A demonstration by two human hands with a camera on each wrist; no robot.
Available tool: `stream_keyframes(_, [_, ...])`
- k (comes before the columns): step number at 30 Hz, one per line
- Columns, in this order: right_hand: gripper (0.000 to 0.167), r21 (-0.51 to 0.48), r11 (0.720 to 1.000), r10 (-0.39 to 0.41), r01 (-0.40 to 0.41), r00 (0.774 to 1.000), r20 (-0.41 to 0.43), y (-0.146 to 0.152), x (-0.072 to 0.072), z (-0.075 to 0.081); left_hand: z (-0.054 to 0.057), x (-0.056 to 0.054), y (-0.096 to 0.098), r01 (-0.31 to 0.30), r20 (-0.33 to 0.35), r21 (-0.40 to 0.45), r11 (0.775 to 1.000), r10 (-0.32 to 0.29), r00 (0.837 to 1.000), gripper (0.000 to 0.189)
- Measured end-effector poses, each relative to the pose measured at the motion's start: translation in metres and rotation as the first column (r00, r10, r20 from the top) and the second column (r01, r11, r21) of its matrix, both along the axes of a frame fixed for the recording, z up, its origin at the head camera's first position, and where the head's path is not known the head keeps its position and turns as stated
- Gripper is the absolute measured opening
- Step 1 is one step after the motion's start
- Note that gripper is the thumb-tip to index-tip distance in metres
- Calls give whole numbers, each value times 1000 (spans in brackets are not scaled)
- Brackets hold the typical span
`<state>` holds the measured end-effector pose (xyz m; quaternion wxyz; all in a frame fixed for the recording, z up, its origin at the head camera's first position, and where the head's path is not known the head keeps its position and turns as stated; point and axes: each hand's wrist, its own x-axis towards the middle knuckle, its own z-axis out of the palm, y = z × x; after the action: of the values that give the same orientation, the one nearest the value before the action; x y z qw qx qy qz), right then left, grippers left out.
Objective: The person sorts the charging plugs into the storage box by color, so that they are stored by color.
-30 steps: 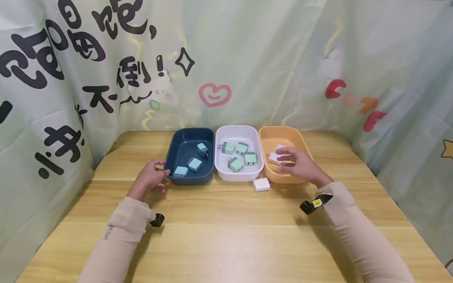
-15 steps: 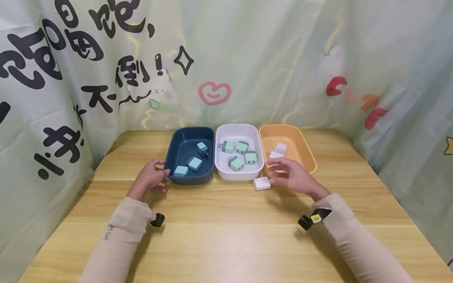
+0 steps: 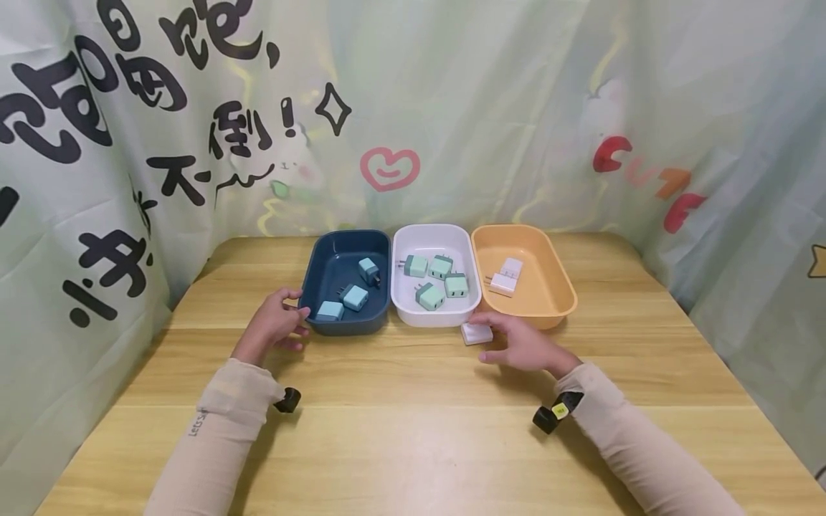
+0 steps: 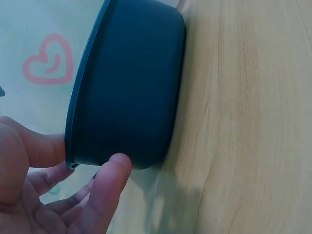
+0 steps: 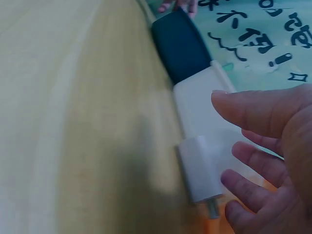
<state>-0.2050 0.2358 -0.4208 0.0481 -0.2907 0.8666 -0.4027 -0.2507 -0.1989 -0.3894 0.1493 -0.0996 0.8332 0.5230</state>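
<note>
My left hand (image 3: 274,326) holds the near left corner of a navy blue bin (image 3: 348,328), its digits at the rim and the outer wall in the left wrist view. On the table in front of the bins lies a white plug charger (image 3: 475,335). Over its right side reaches my right hand (image 3: 524,344), thumb and fingers spread apart. In the right wrist view the charger (image 5: 200,168) lies beyond the fingertips, its metal prongs showing, and nothing is pinched.
Beside the navy bin stands a white bin (image 3: 435,319) with several mint green chargers (image 3: 429,297). An orange bin (image 3: 548,287) at the right contains two white chargers (image 3: 503,284). Light blue chargers (image 3: 354,297) lie in the navy bin. A printed curtain (image 3: 452,129) hangs behind the table.
My right hand has left the orange bin and come down toward me and left, to the white charger on the table. My left hand has stayed at the navy bin.
</note>
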Motion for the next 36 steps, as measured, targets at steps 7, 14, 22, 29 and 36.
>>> stream_keyframes(7, [57, 0, 999, -40, 40, 999, 28, -5, -2, -8, 0, -1, 1, 2, 5, -10, 1000, -2, 1000, 53])
stream_keyframes(14, [53, 31, 999, -33, 32, 999, 21, -6, -4, -9, 0, -1, 0, -7, 20, -13, 1000, 8, 1000, 54])
stream_keyframes(22, [44, 69, 997, 20, -24, 998, 55, -4, -6, -14, 0, -2, 0, -3, 14, -14, 1000, 3, 1000, 54])
stream_keyframes(29, [42, 32, 999, 38, -41, 994, 103, -3, -6, -10, 1, -2, 2, -12, 22, -24, 1000, 12, 1000, 53])
stream_keyframes(36, [41, 36, 998, 36, -41, 991, 129, -1, -4, -2, 0, -1, 2, -10, 25, -30, 1000, 11, 1000, 53])
